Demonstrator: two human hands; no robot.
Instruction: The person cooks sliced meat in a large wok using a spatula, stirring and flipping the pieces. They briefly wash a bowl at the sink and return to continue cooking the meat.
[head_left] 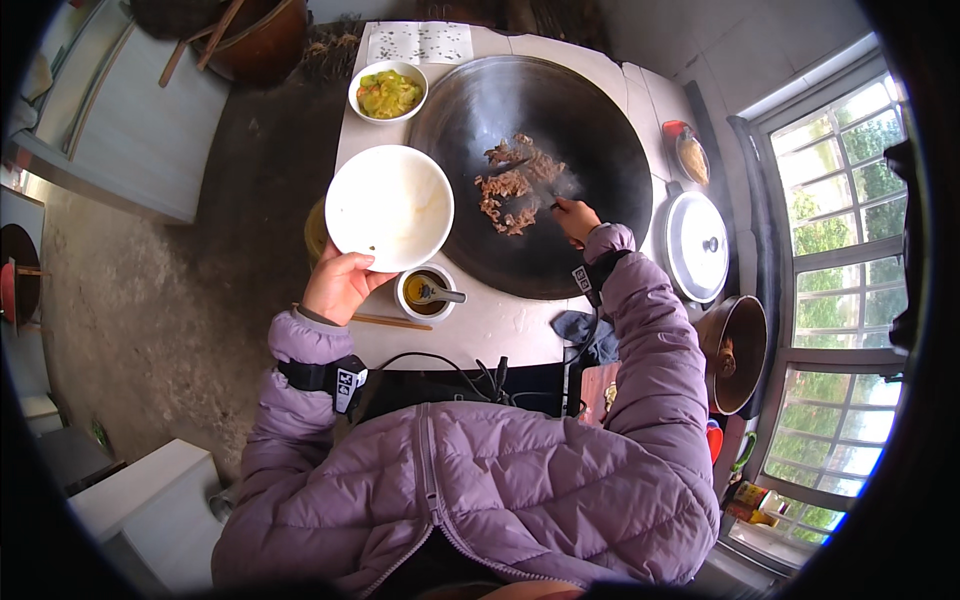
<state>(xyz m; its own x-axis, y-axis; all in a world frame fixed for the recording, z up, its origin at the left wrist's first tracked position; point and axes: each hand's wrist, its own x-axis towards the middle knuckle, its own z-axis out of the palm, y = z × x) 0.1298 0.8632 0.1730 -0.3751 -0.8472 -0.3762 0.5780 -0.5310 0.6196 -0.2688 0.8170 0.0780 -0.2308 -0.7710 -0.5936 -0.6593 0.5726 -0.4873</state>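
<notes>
My left hand (pixel 337 287) grips the rim of a white bowl (pixel 390 205), thumb on its near edge. The bowl is tilted toward me beside the wok's left edge; its inside shows only a few stains and a dark speck. My right hand (pixel 576 220) is closed round the handle of a cooking spatula (pixel 555 197), over the large dark wok (pixel 610 130). The spatula's head is hard to make out through the steam. Browned, shredded-looking meat (pixel 508 185) lies in loose clumps in the wok's middle.
Chopped green vegetables (pixel 388 94) fill a bowl at the far left. Nearer stand a small pot of yellow oil with a spoon (pixel 432 293) and chopsticks (pixel 392 321). To the right are a metal lid (pixel 695 246), a deep pot (pixel 740 355) and a window (pixel 845 200).
</notes>
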